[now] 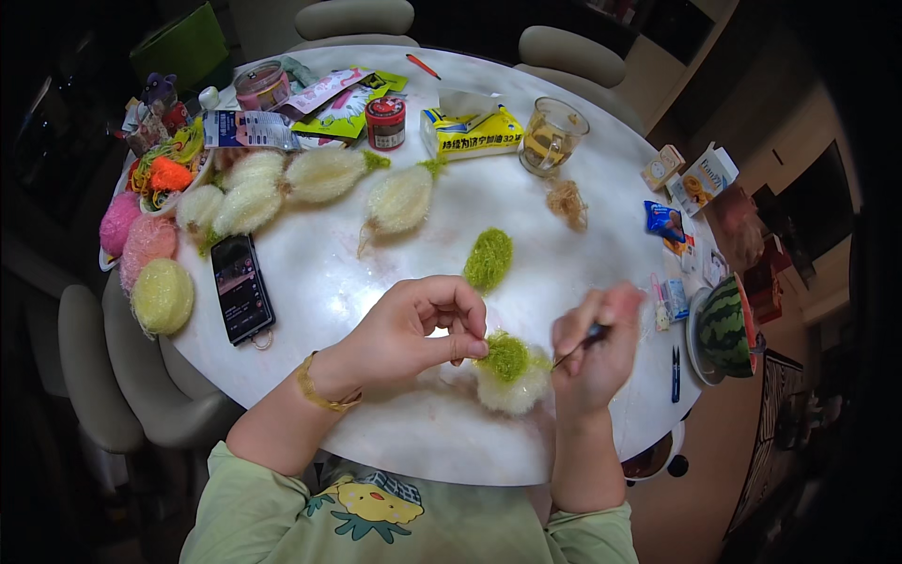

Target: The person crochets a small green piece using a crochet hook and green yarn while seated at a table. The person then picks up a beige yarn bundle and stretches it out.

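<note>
Between the thumb and fingers of my left hand (423,328) is the edge of a small fuzzy green yarn piece (506,357), joined to or lying against a fluffy cream-white yarn piece (513,392). My right hand (599,338), blurred, grips a thin tool with a dark handle (596,331), probably a crochet hook; its tip points at the yarn work. Just beyond my hands lies an oval ball of green yarn (489,259). Farther back, a cream yarn gourd-like piece (399,201) with a green top rests beside several similar ones (325,174).
A smartphone (242,289) and yarn balls (162,296) lie at the left. A red-lidded jar (385,124), a tissue pack (472,134), a glass mug (552,137) and tangled brown yarn (566,203) stand or lie farther back. Cut watermelon (726,326) and pens (676,374) are at the right.
</note>
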Motion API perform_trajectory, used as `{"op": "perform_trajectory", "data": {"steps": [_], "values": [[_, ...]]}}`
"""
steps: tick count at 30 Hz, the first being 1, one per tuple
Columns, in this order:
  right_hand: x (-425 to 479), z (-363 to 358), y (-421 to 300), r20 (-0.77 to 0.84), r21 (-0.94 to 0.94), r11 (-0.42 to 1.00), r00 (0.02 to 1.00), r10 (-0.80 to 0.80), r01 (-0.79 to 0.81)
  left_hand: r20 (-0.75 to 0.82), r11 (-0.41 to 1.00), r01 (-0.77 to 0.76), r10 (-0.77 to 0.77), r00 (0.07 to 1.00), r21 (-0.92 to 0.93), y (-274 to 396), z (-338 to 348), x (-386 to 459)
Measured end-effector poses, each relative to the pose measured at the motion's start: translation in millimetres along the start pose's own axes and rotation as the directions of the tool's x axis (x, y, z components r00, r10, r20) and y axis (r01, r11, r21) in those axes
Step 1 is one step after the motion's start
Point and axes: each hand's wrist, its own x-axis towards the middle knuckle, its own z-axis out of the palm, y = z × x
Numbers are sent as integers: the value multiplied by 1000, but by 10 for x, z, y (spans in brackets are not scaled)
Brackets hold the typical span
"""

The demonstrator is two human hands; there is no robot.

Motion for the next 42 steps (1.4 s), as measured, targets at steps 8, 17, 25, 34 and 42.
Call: {"op": "perform_trajectory", "data": {"steps": [8,17,25,34,42], "values": [[191,-290,-195,67,235,966,993,93,-107,-86,993,-92,98,991,77,-55,-209,90],[194,-270,-124,67,188,971,988,137,-147,127,683,-164,104,986,712,-73,-279,112],[161,-270,-74,79,94,987,990,120,-127,175,574,-220,133,976,789,-111,-268,109],[89,-227,28,117,-130,978,982,-150,165,-169,947,220,-183,968,233,-153,-164,163],[-2,-131,55,192,-244,932,956,-223,266,-153,978,-199,207,966,65,-207,-152,186]]}}
